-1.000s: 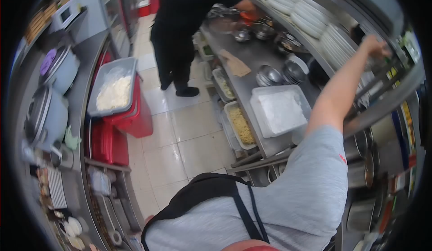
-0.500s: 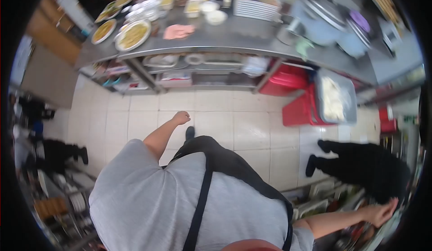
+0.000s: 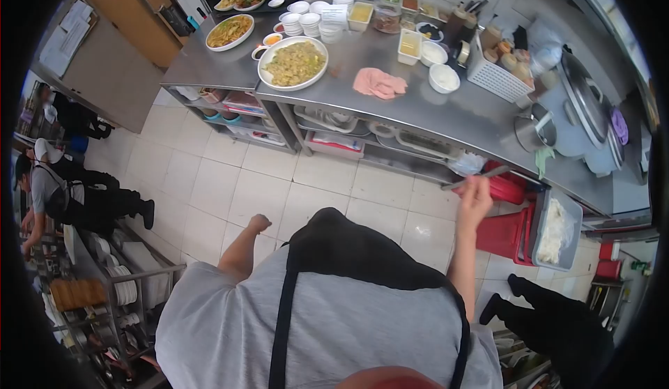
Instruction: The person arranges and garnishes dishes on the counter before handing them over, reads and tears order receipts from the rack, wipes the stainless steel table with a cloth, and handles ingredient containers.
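My left hand (image 3: 260,224) hangs low over the tiled floor, its fingers curled into a fist with nothing seen in it. In front of me on the right, my right hand (image 3: 475,192) is raised, fingers bent together and slightly blurred. It overlaps the counter leg in view, and I see no object in it. Nearest to it are a red bin (image 3: 503,234) and the lower end of the steel counter (image 3: 334,100). Neither hand appears to touch anything.
On the counter stand a plate of noodles (image 3: 230,33), a larger plate of food (image 3: 293,63), a pink cloth (image 3: 380,83) and a white basket (image 3: 500,77). A grey tub (image 3: 557,232) sits by the bins. Co-workers stand left (image 3: 63,194) and right (image 3: 557,326).
My right hand has swung from the far right up to the front, near the bin. My left hand has moved down and left. The view has turned, with the counter slanting and nearer.
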A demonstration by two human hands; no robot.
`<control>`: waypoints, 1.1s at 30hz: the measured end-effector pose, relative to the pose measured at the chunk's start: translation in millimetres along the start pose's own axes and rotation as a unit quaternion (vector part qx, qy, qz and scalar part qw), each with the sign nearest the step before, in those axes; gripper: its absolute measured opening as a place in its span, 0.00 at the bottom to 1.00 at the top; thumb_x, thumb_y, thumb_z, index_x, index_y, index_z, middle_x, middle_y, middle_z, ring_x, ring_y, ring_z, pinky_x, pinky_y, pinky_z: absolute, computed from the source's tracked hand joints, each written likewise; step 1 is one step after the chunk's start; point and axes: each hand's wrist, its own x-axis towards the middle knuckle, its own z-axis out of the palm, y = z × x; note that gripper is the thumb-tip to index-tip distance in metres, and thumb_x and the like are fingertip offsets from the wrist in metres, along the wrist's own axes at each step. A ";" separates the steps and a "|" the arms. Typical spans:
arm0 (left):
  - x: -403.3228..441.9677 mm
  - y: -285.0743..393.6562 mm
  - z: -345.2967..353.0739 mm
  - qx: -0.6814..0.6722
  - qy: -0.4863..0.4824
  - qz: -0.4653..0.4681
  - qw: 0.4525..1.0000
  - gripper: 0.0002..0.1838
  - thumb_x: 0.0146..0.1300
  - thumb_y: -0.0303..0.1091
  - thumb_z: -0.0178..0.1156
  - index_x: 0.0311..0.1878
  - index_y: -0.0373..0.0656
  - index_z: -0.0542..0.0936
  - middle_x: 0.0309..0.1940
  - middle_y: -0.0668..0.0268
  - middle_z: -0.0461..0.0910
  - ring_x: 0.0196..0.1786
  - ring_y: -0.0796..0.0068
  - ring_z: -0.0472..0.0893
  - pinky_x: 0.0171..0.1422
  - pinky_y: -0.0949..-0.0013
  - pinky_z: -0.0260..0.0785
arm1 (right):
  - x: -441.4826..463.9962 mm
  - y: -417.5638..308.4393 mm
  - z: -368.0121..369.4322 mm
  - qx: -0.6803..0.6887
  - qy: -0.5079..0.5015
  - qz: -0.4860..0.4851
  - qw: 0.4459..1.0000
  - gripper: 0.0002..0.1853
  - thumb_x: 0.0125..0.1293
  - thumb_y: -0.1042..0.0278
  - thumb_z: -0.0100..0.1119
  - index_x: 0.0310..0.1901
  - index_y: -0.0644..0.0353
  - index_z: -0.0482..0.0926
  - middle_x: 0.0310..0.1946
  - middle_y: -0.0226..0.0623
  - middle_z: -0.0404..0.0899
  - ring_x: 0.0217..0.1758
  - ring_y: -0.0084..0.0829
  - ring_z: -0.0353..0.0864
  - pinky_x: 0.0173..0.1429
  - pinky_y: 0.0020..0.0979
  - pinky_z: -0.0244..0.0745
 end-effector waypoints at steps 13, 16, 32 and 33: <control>-19.9 296.1 -223.6 -0.114 0.323 0.352 0.871 0.18 0.52 0.38 0.57 0.45 0.40 0.76 0.35 0.49 0.77 0.31 0.56 0.79 0.39 0.62 0.71 | 139.1 44.8 231.4 -0.100 -0.265 -0.224 0.933 0.11 0.50 0.79 0.53 0.38 0.61 0.76 0.40 0.40 0.74 0.45 0.42 0.72 0.49 0.35 0.67; -15.2 362.2 -265.8 0.002 0.368 0.332 0.868 0.22 0.55 0.34 0.54 0.55 0.47 0.68 0.44 0.44 0.72 0.39 0.49 0.77 0.41 0.58 0.72 | 173.5 95.6 270.3 -0.145 -0.303 -0.269 0.903 0.11 0.50 0.75 0.54 0.38 0.58 0.77 0.41 0.37 0.74 0.46 0.41 0.71 0.47 0.35 0.68; 66.9 447.9 -317.8 0.063 0.439 0.268 0.855 0.11 0.52 0.26 0.51 0.40 0.40 0.78 0.44 0.58 0.75 0.42 0.58 0.76 0.44 0.65 0.72 | 205.1 154.9 281.3 -0.099 -0.365 -0.356 0.854 0.24 0.44 0.64 0.61 0.47 0.58 0.73 0.53 0.42 0.66 0.57 0.45 0.64 0.60 0.44 0.59; 55.6 445.8 -321.9 -0.044 0.442 0.287 0.849 0.11 0.52 0.25 0.53 0.40 0.38 0.78 0.42 0.58 0.76 0.40 0.59 0.77 0.43 0.66 0.72 | 206.9 145.2 285.2 -0.052 -0.429 -0.350 0.831 0.25 0.44 0.64 0.61 0.48 0.58 0.72 0.52 0.42 0.66 0.59 0.45 0.63 0.62 0.44 0.57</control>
